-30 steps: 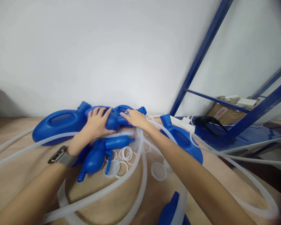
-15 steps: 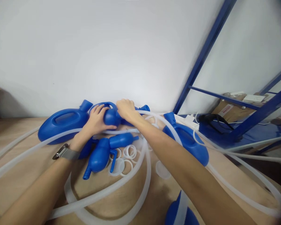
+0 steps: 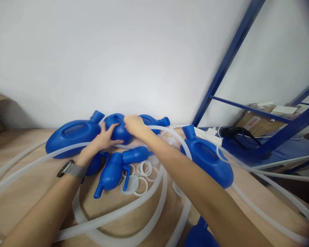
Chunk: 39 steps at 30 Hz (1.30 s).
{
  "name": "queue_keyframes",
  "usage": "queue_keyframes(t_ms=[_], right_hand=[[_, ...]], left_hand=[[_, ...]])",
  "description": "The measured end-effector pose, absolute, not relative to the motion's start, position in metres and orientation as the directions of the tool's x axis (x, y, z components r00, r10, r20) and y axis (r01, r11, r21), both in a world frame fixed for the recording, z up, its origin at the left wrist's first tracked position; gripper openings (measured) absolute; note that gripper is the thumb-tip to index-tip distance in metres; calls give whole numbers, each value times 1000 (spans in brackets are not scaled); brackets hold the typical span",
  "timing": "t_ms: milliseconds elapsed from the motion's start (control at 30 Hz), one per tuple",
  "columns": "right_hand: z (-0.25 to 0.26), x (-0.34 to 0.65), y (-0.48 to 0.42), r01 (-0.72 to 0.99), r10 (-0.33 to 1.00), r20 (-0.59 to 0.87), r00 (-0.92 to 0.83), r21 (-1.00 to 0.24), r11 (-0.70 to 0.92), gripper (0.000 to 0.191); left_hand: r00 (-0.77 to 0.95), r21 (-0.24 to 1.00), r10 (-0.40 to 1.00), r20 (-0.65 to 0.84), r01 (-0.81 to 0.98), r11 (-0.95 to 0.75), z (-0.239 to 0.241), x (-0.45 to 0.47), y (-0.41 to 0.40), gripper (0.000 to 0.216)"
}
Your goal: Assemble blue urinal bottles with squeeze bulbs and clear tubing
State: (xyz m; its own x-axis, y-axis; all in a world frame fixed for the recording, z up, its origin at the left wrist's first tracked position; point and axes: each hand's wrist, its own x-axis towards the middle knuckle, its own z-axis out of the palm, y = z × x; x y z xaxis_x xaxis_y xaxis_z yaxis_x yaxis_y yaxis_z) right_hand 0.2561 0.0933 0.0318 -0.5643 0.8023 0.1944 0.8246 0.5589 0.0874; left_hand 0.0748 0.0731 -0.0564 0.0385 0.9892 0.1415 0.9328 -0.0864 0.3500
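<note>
Both my hands rest on a blue plastic bulb-shaped vessel (image 3: 117, 132) at the back of the wooden table (image 3: 20, 185), against the white wall. My left hand (image 3: 105, 137), with a watch on the wrist, cups its left side with the fingers curled round it. My right hand (image 3: 134, 125) grips its top from the right, fingers closed. A translucent white hose (image 3: 134, 206) loops round the table and passes under my right arm. Another blue spouted vessel (image 3: 113, 171) lies just in front of my hands.
A large blue flat bottle with a handle (image 3: 70, 135) lies at the left, another (image 3: 208, 157) at the right. White rings and caps (image 3: 141, 171) are scattered mid-table. A blue metal rack (image 3: 267, 137) stands at the right with a power strip (image 3: 208, 133) and cardboard boxes.
My right hand has moved left from beside the spout onto the top of the blue vessel and closed on it. The left hand stays on the vessel's left side.
</note>
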Motion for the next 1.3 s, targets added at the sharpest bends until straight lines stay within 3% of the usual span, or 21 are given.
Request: queue_keyframes(t_ms=[267, 467, 533, 633, 733, 933, 1100, 1200, 1300], right_hand=[[28, 251, 95, 795, 770, 267, -579, -26, 606, 31], [13, 259, 100, 797, 829, 432, -355, -323, 510, 38], [8, 258, 101, 715, 834, 468, -293, -472, 516, 38], [3, 256, 104, 453, 851, 460, -254, -721, 525, 31], [-1, 260, 111, 201, 870, 427, -248, -855, 477, 24], [-13, 270, 110, -148, 858, 455, -239, -890, 431, 39], [-18, 277, 111, -287, 870, 467, -157, -865, 412, 46], [-16, 297, 113, -166, 858, 498, -128, -863, 476, 47], [-15, 325, 108, 86, 832, 501, -241, -842, 532, 41]], left_hand=[[-12, 261, 987, 158, 965, -30, -51, 86, 63, 93], [-25, 215, 983, 183, 976, -15, -52, 90, 59, 94], [-28, 215, 981, 192, 977, -14, -53, 89, 59, 93], [10, 200, 976, 216, 978, -55, -54, 87, 62, 88], [77, 177, 970, 228, 977, -119, -53, 86, 65, 82], [109, 168, 965, 239, 974, -151, -53, 86, 67, 85], [97, 182, 968, 233, 973, -141, -52, 80, 67, 91], [71, 204, 969, 236, 971, -121, -50, 74, 67, 94], [87, 217, 971, 223, 967, -136, -50, 73, 68, 95]])
